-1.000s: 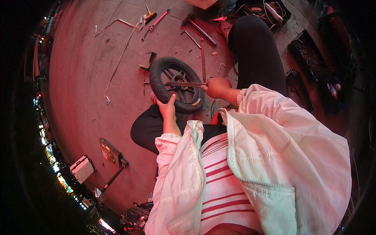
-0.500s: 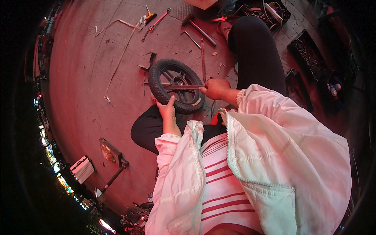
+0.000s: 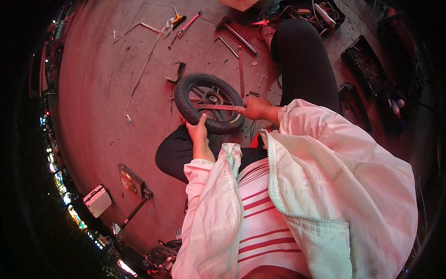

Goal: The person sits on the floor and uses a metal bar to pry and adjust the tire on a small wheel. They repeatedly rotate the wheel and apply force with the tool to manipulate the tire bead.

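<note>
A small spoked wheel with a black tire [image 3: 186, 109] is tilted in front of me, near my bent left leg. My left hand [image 3: 199, 132] is closed on the near left side of the tire, thumb on top. In my right hand [image 3: 257, 108] is a flat tire lever [image 3: 218, 107], gripped at its right end. The lever lies across the wheel over the dark spokes and rim, just on the near side of the hub [image 3: 213, 98]. My fingers hide its right end.
A hammer [image 3: 237, 35], a red-handled wrench [image 3: 186, 29], a yellow-handled tool [image 3: 177, 19] and a thin reddish bar [image 3: 241, 72] lie on the floor beyond the wheel. Trays of small parts [image 3: 364, 65] stand at right. A white case [image 3: 98, 201] sits at lower left.
The wheel has tipped to lie flatter, its far edge dropping toward me. My right hand has shifted slightly down with the tire lever. My left hand keeps its hold.
</note>
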{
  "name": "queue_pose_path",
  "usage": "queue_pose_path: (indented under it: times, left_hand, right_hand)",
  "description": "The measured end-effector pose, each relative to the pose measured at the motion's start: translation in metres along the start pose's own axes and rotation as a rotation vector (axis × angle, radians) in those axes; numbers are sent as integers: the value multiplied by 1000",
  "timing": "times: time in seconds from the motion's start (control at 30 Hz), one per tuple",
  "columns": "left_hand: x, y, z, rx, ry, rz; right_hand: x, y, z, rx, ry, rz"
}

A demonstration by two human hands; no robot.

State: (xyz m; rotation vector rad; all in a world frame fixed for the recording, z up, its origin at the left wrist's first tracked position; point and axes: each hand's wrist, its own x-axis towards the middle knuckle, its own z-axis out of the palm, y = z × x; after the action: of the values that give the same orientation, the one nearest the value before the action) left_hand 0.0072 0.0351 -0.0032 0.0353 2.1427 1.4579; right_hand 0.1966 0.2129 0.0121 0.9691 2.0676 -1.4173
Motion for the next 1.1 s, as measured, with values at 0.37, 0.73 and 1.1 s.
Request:
queue_pose_path:
  times: [0.37,0.73,1.1]
  left_hand:
    - [2,-2,-1,19,60,-32]
    - [6,-4,-5,21,62,-57]
    - [-2,1,-2,74,12,-42]
  right_hand:
    - [-1,-4,-2,-12,-1,36]
    - [2,-2,2,-67,56,46]
    - [2,-2,-10,-308,313,-128]
